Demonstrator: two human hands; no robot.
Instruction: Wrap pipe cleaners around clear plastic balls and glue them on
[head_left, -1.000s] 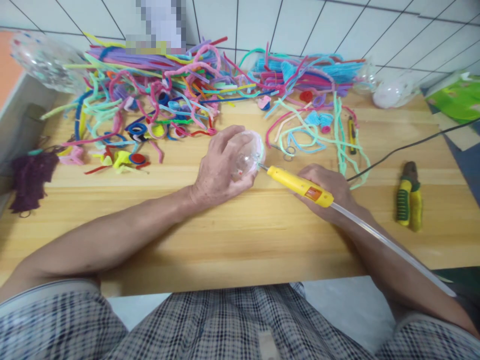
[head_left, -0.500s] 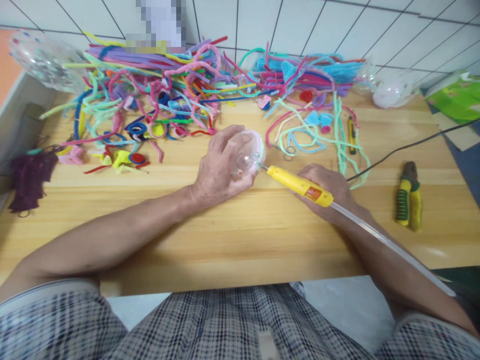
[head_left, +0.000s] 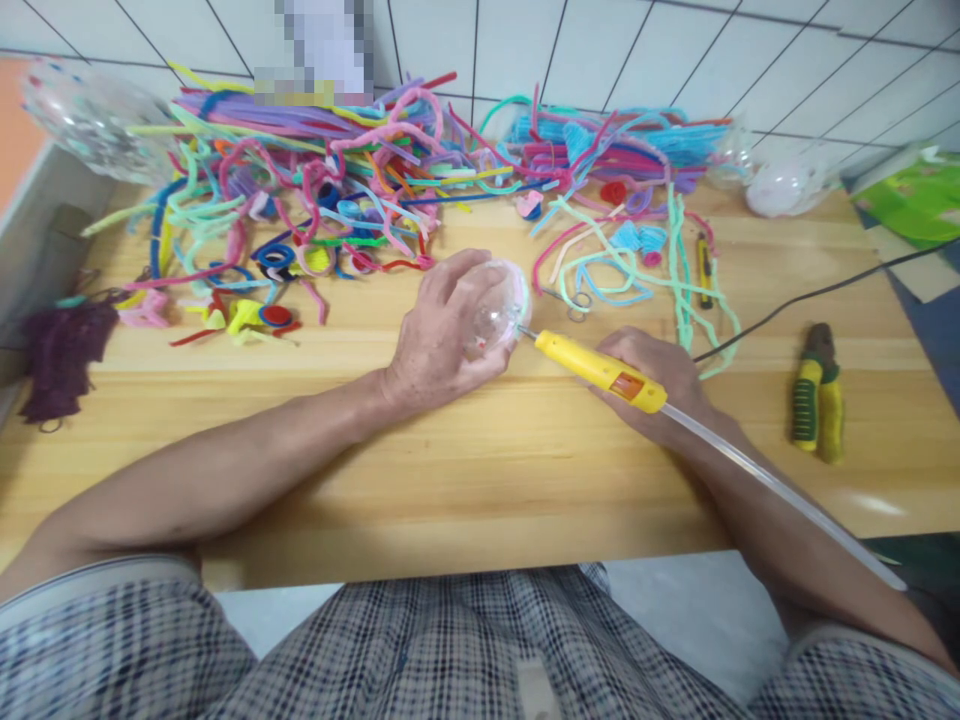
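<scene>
Barely anything moves since the earlier frame: both hands hold their places, and only the far end of the clear stick (head_left: 787, 492) seems to sit a shade closer to the tool it feeds. If so, I take it that glue is being pushed out while the aim is kept steady; no glue is plain to see from where I stand.

Nearest is the checked shirt (head_left: 435, 650), with bare forearms reaching past it over the wooden surface (head_left: 450, 500). On the right, the pliers (head_left: 806, 405) lie apart from the work. The right hand (head_left: 664, 375) has its grip closed around the yellow glue gun (head_left: 574, 357), its metal tip pointing at the fuzzy pale rim (head_left: 519, 285) of a clear shell (head_left: 491, 318). Tip and rim look to meet, though I can't be sure they touch.

That shell is in the left hand (head_left: 435, 335), its grip curved around the side, fingers over the top, rim turned toward the gun.

Beyond the hands, mint green stems (head_left: 679, 270) lie loose beside a small yellow cutter (head_left: 703, 270); further back, a tangled heap of coloured stems (head_left: 300, 200) spreads along the tiled wall (head_left: 510, 50).
</scene>
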